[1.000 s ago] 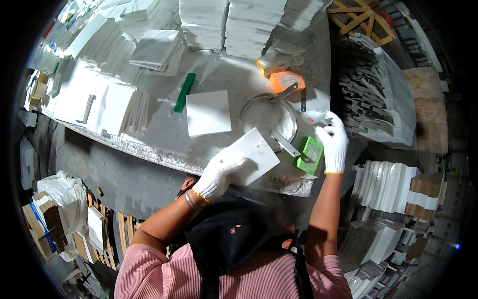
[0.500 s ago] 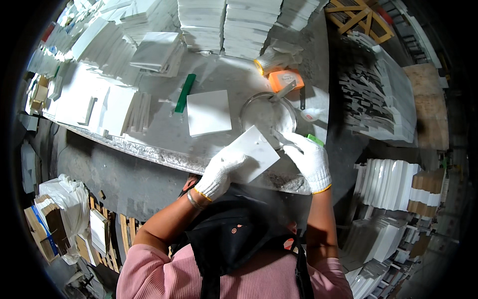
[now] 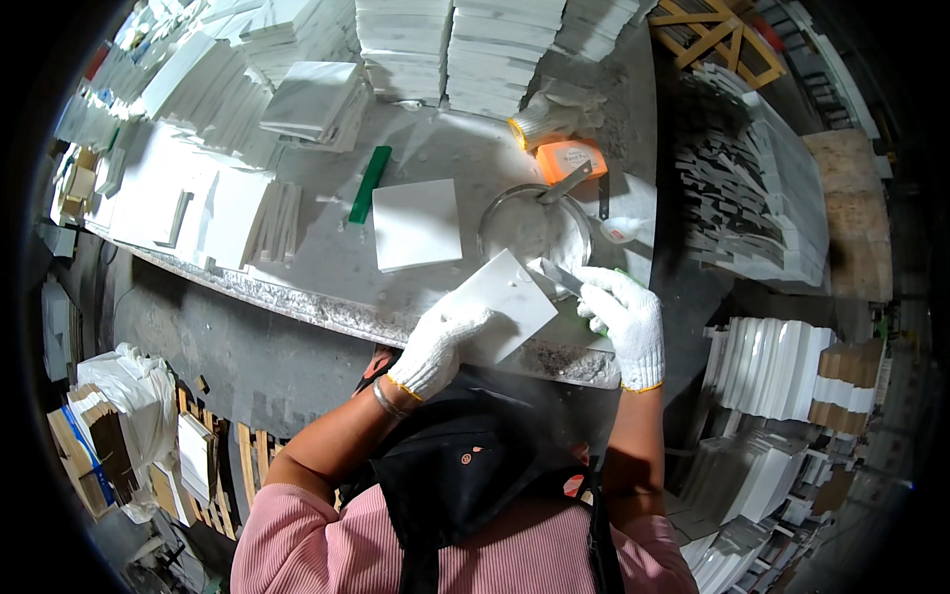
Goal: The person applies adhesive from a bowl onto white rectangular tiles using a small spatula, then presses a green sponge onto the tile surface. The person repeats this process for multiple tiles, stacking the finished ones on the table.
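Right hand point(image 3: 621, 327), white knit glove, right of centre: grip closed, fingers pinched about one end of a metal spatula point(image 3: 564, 278); the other end lies over the bowl's lower right rim.

Left hand point(image 3: 440, 342), matching glove, lower centre: grip clasped on the near left part of a white tile point(image 3: 510, 309), thumb side uppermost; fingers beneath hidden.

State of work, as judged: tile and spatula both in hand; no spread coat visible on the tile's upper face, so any filling or smoothing there appears yet to be done.

Tile: flat, pale, straight-edged, set cornerwise at centre of frame; a few small marks near its far corner; left part shaded.

Metal bowl point(image 3: 482, 234), just beyond: white matter inside, second spatula point(image 3: 568, 182) across its far rim.

Bench point(image 3: 327, 252), grey: second tile point(image 3: 417, 226) left of the bowl; green bar point(image 3: 369, 185) farther left; orange box point(image 3: 571, 159) upper right of centre.
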Motion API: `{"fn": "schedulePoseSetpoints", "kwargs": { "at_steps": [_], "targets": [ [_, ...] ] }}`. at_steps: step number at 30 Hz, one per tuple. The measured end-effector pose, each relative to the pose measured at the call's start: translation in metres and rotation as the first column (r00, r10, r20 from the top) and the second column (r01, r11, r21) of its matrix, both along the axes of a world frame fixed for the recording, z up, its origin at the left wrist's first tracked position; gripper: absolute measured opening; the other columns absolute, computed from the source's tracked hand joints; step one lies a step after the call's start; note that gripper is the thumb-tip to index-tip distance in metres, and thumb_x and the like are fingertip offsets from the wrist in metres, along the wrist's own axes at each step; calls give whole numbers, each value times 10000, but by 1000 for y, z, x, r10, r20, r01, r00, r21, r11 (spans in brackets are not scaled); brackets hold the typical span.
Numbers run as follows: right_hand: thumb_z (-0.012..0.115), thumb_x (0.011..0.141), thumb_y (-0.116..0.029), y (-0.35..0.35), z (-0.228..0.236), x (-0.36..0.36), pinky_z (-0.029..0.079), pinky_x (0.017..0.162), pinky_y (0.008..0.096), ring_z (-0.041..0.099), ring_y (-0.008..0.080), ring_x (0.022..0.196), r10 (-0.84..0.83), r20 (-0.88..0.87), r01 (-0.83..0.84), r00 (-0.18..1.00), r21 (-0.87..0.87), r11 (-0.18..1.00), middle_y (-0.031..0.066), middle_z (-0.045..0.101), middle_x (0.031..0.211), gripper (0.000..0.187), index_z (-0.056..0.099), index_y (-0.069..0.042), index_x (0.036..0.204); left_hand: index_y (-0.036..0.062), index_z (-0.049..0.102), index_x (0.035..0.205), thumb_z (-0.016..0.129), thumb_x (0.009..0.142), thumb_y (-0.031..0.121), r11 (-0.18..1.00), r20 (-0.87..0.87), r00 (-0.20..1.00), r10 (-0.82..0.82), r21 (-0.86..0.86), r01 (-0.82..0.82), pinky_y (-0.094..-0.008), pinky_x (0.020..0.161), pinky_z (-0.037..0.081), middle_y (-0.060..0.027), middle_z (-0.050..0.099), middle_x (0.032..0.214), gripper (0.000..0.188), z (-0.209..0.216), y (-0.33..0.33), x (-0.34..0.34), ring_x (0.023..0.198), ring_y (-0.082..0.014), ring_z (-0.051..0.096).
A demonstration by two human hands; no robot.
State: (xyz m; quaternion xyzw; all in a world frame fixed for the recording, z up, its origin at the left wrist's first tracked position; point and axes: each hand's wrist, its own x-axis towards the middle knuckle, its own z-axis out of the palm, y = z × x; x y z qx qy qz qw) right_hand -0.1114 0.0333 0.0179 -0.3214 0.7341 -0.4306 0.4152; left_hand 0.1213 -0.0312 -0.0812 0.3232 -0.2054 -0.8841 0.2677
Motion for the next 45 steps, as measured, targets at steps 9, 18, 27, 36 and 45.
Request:
{"fn": "schedulePoseSetpoints", "kwargs": {
  "at_steps": [9, 18, 27, 36, 45],
  "targets": [
    [663, 873, -43, 7, -1, 5, 499, 648, 220, 645, 85, 746, 55, -484, -115, 873, -95, 989, 54, 700, 884, 265, 704, -11, 1133, -4, 520, 1328, 684, 900, 115, 1000, -23, 1000, -13, 15, 14, -359, 921, 524, -94, 641, 1198, 474, 2, -1, -1, 1059, -199, 636],
    [657, 889, -70, 45, -20, -8, 519, 710, 261, 655, 125, 785, -257, -214, 226, 942, -161, 961, 70, 717, 930, 229, 695, -25, 1110, -30, 565, 1265, 660, 932, 169, 958, 214, 977, -19, -274, 79, -284, 766, 535, -75, 667, 1092, 400, 70, -29, 1, 935, -127, 636],
    [598, 961, -98, 80, -48, -15, 460, 611, 228, 588, 88, 684, -427, 263, 480, 865, -191, 856, 49, 664, 841, 109, 627, -9, 1017, 15, 627, 1185, 685, 888, 111, 49, 497, 667, 555, -820, 570, -283, 711, 536, -65, 704, 944, 317, 132, -70, -21, 813, -123, 651],
    [613, 952, -123, 87, -66, -27, 475, 719, 235, 608, 80, 835, -430, 279, 509, 859, -368, 778, 9, 664, 926, 93, 639, -42, 989, -33, 629, 1157, 635, 917, 135, 746, 522, 851, -60, -543, 385, -240, 697, 499, -36, 675, 936, 293, 118, -31, -4, 803, -81, 602],
    [609, 965, -158, 153, -60, -32, 451, 660, 234, 617, 95, 782, -538, 259, 596, 802, -290, 749, 52, 683, 908, 146, 639, -33, 1034, -18, 597, 1197, 608, 936, 141, 810, 244, 816, -524, -152, 566, -268, 695, 532, -74, 655, 1030, 306, 50, 24, -75, 809, -135, 641]
  ]
}}
